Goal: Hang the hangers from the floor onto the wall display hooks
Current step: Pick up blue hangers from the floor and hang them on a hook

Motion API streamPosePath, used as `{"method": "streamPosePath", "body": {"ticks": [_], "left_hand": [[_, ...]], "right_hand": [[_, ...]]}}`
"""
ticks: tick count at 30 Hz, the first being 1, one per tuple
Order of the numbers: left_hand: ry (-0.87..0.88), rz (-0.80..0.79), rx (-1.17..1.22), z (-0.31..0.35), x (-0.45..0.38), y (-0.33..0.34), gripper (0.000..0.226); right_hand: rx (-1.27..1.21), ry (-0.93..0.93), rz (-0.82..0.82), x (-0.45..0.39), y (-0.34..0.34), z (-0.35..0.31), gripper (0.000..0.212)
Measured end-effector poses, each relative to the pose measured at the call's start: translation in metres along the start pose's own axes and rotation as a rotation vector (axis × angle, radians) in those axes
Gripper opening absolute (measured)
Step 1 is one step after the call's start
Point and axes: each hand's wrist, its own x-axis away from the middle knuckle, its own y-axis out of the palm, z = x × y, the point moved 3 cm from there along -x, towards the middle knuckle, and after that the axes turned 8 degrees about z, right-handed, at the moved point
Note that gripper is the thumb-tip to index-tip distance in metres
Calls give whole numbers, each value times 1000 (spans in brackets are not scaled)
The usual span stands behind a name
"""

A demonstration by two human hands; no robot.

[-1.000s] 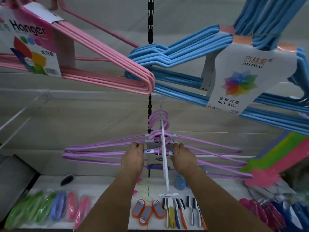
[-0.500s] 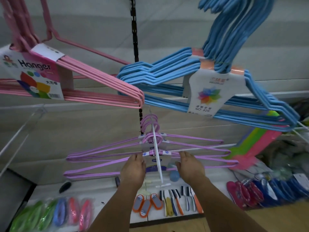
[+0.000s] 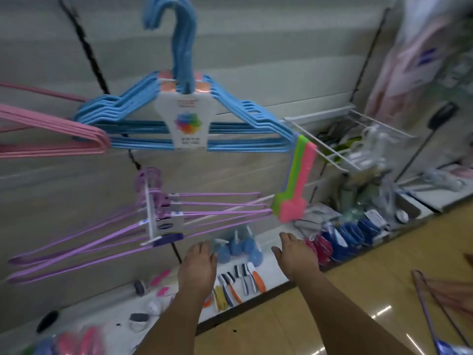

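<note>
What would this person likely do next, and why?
Probably turn right and reach down for the hangers on the floor. Both the left hand and right hand are open and hold nothing, the purple hangers hang on their wall hook, and more lie on the floor at right.

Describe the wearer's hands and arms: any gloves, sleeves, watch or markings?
Both the left hand and right hand are bare: no gloves, and no rings that the blurred frame shows. Both forearms are uncovered as far as the frame's bottom edge: no sleeves, watch, bands or markings visible.
</note>
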Motion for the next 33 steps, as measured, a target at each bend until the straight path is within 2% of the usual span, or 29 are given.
{"method": "streamPosePath", "body": {"ticks": [9,13,19,25,28,33], "left_hand": [[316,-145,3,180,60,53,44],[497,-192,-13,257,90,76,47],[713,-273,-16,359,124,113,44],[937,-362,10,452,137,157,47],[1027,-386,3,497,132,178,48],[1142,-411,-16,559,119,208,46]], "right_hand": [[-57,338,71,117,-26,172,40],[-43,512,66,166,-33,241,44],[-36,743,90,226,-41,324,43],[-57,967,124,257,-52,397,42],[-7,1003,94,263,-59,431,37],[18,1112,74,264,-64,475,42]]}}
